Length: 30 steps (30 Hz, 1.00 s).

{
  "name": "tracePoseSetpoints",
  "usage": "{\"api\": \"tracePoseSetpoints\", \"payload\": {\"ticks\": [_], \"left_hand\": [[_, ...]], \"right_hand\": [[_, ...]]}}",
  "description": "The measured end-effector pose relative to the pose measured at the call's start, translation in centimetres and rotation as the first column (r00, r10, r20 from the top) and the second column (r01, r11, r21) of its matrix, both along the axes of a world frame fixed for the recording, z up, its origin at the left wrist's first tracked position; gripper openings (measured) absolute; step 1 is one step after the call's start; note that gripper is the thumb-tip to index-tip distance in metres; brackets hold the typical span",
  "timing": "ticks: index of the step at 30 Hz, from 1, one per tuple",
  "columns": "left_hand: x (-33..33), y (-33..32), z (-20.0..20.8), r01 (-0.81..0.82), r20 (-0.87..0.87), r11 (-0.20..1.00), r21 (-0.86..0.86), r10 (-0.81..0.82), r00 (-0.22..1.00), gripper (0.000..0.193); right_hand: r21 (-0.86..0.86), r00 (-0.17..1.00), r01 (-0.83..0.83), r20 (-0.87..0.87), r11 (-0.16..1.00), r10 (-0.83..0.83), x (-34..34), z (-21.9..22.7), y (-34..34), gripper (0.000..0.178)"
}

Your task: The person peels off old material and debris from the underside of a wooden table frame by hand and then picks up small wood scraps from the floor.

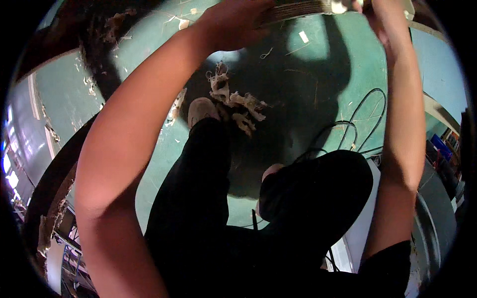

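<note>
At the top edge of the head view, a pale brown strip with long ridges (293, 9) runs between my hands. My left hand (238, 22) is closed at its left end, its fingertips partly cut off by the picture's rim. My right hand (385, 25) is at the other end, fingers bent in beside a small whitish piece (340, 5). What the right fingers hold is mostly out of sight.
Torn, fluffy beige scraps (236, 97) lie on the green floor (298, 64) by my left shoe (201, 109). A looped black cable (355, 121) lies at the right. A dark curved rim with frayed edges (54, 184) stands at the left.
</note>
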<state>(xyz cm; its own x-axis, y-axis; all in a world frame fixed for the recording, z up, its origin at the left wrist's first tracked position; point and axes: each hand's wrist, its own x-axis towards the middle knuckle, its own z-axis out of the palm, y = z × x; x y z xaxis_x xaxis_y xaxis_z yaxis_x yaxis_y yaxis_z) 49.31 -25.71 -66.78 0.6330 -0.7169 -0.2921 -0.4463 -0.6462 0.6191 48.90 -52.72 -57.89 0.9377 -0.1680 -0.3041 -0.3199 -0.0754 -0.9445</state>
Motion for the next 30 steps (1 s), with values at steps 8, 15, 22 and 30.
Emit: {"api": "tracePoseSetpoints", "payload": {"ticks": [8, 15, 22, 30], "left_hand": [[-0.2, -0.1, -0.8, 0.029, 0.012, 0.942, -0.333, -0.026, 1.0, 0.052], [1.2, -3.8, 0.6, -0.009, 0.054, 0.945, -0.327, 0.028, 0.998, 0.036], [1.0, -8.0, 2.1, -0.053, 0.205, 0.994, -0.093, 0.071, 0.976, 0.028], [2.0, -12.0, 2.2, -0.1, 0.171, 0.99, -0.103, 0.116, 0.978, 0.044]], "right_hand": [[0.178, 0.957, -0.091, -0.255, 0.98, 0.135, -11.6, -3.0, -4.6, 0.03], [-0.143, 0.892, -0.382, -0.316, 0.913, 0.324, -14.0, -3.0, -5.1, 0.039], [-0.268, 0.896, -0.428, -0.249, 0.863, 0.367, -18.4, -4.6, -6.2, 0.026], [-0.377, 0.846, -0.533, -0.247, 0.757, 0.473, -22.0, -4.7, -4.1, 0.031]]}}
